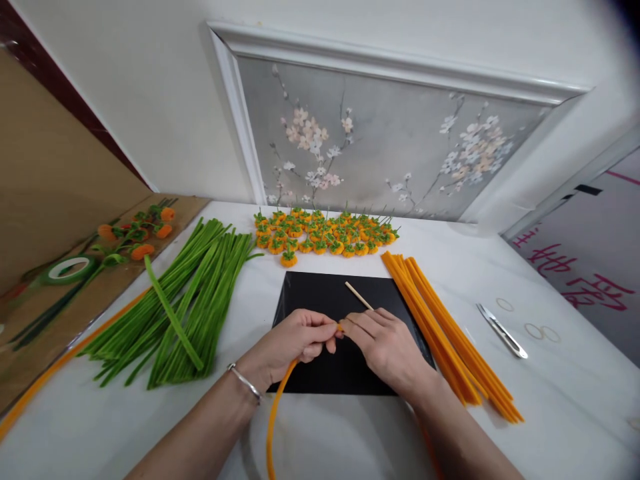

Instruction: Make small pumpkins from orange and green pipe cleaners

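Observation:
My left hand, with a silver bracelet at the wrist, is closed on an orange fuzzy stem that hangs down toward the front edge. My right hand meets it fingertip to fingertip, pinching a small orange bit of the stem between them. From under the right hand's fingers a thin wooden stick points up and left. Both hands are above a black mat. The stick's lower end is hidden by the right hand.
Green stems lie left, orange stems right. Several small orange-and-green pieces stand behind the mat. Farther right are silver snips and thin rings. Green tape and orange flowers rest on the brown surface at left.

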Available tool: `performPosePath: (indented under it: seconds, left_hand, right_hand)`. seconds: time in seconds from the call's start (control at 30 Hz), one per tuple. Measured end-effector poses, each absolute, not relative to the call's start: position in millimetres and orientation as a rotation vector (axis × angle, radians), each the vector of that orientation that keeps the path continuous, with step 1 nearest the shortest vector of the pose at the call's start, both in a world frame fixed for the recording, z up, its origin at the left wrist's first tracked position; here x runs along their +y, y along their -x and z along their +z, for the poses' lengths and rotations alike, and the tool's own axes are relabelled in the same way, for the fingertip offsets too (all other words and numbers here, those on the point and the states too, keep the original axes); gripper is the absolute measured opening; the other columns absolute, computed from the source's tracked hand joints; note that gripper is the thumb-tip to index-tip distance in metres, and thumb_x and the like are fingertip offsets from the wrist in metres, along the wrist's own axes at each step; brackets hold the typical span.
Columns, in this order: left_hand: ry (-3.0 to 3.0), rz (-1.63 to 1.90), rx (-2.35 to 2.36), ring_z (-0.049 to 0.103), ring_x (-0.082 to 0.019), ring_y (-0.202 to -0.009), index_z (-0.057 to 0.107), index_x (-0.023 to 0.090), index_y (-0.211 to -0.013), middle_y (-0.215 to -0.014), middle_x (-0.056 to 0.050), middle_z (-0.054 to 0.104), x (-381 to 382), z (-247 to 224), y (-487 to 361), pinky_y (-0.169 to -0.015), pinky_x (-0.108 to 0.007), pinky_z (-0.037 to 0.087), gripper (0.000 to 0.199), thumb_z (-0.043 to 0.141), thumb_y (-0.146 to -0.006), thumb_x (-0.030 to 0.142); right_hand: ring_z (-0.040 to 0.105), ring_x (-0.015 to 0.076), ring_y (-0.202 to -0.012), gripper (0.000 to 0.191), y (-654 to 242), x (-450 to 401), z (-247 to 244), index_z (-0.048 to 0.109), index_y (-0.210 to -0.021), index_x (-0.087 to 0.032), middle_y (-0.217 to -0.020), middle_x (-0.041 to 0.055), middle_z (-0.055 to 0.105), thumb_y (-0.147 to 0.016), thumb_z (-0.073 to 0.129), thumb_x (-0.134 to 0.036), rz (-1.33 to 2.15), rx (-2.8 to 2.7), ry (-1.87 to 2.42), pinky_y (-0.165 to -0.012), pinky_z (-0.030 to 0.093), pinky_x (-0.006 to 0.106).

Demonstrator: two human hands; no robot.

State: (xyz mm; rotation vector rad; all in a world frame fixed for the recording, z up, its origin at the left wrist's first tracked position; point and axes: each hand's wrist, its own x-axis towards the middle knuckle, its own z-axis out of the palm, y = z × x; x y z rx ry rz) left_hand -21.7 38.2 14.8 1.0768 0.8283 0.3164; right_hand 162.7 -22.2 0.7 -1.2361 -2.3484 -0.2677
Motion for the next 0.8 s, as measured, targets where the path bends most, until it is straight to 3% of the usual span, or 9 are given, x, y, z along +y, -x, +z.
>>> performPosePath:
  seconds: [0.17, 0.23, 0.33, 0.4, 0.53, 0.63, 0.73, 0.8]
  left_hand:
    - [-1.089, 0.316, 0.838, 0.020, -0.001, -0.038, 0.063, 0.012, -0.075, -0.061, 0.002, 0.053, 36, 13, 17, -0.039, -0.019, 0.010, 0.028, 0.066, -0.075, 0.039]
    - [-1.356, 0.415, 0.895, 0.032, -0.004, -0.042, 0.065, 0.013, -0.074, -0.062, 0.000, 0.056, 33, 12, 15, -0.041, -0.019, 0.021, 0.024, 0.059, -0.081, 0.036]
    - [-1.902, 0.640, 0.920, 0.055, -0.014, -0.065, 0.068, 0.017, -0.074, -0.072, -0.004, 0.064, 29, 8, 15, -0.059, -0.023, 0.042, 0.025, 0.049, -0.087, 0.025]
    - [-2.146, 0.713, 0.855, 0.059, -0.018, -0.076, 0.070, 0.019, -0.082, -0.079, -0.006, 0.067, 28, 4, 17, -0.070, -0.026, 0.045, 0.024, 0.047, -0.088, 0.021]
    - [-2.272, 0.720, 0.841, 0.061, -0.019, -0.080, 0.071, 0.020, -0.090, -0.084, -0.006, 0.069, 29, 2, 18, -0.075, -0.028, 0.045, 0.023, 0.047, -0.090, 0.021]
    - [-2.035, 0.641, 0.928, 0.060, -0.016, -0.072, 0.069, 0.019, -0.092, -0.086, -0.005, 0.069, 31, 6, 16, -0.068, -0.025, 0.045, 0.020, 0.052, -0.089, 0.030]
    - [-1.608, 0.422, 0.907, 0.051, -0.010, -0.052, 0.066, 0.013, -0.085, -0.078, -0.005, 0.068, 32, 13, 15, -0.049, -0.021, 0.037, 0.042, 0.043, -0.092, 0.047]
    - [-1.381, 0.339, 0.878, 0.047, -0.008, -0.047, 0.064, 0.011, -0.082, -0.072, -0.005, 0.065, 32, 17, 15, -0.044, -0.020, 0.034, 0.051, 0.038, -0.092, 0.054]
  right_hand:
    - [0.058, 0.0152, -0.068, 0.023, -156, -22, -3, 0.059, -0.090, -0.017, -0.080, 0.0049, 0.063, -0.094, 0.038, -0.010, -0.261, -2.333, 1.375, -0.061, 0.040, 0.026]
    - [0.056, 0.0144, -0.064, 0.019, -155, -22, -6, 0.057, -0.085, -0.019, -0.077, 0.0035, 0.060, -0.090, 0.041, -0.008, -0.229, -2.282, 1.469, -0.054, 0.036, 0.024]
    - [0.055, 0.0134, -0.060, 0.019, -156, -21, -9, 0.054, -0.082, -0.020, -0.076, 0.0017, 0.059, -0.083, 0.043, -0.003, -0.026, -2.177, 1.572, -0.050, 0.032, 0.023]
    - [0.056, 0.0133, -0.061, 0.021, -158, -21, -8, 0.052, -0.081, -0.020, -0.074, 0.0005, 0.058, -0.081, 0.041, -0.001, 0.170, -2.123, 1.548, -0.053, 0.035, 0.022]
    - [0.055, 0.0132, -0.062, 0.023, -162, -20, -4, 0.051, -0.077, -0.020, -0.069, -0.0001, 0.056, -0.084, 0.037, -0.003, 0.311, -2.105, 1.486, -0.058, 0.039, 0.021]
    - [0.055, 0.0134, -0.061, 0.023, -165, -20, -4, 0.056, -0.083, -0.020, -0.076, 0.0016, 0.059, -0.086, 0.038, -0.005, 0.151, -2.143, 1.528, -0.055, 0.039, 0.022]
    - [0.058, 0.0142, -0.068, 0.025, -167, -20, -4, 0.059, -0.091, -0.020, -0.081, 0.0028, 0.061, -0.089, 0.039, -0.006, 0.009, -2.211, 1.494, -0.057, 0.040, 0.021]
    - [0.059, 0.0145, -0.073, 0.026, -168, -21, -3, 0.060, -0.093, -0.020, -0.082, 0.0029, 0.062, -0.089, 0.040, -0.005, -0.032, -2.248, 1.448, -0.060, 0.042, 0.021]
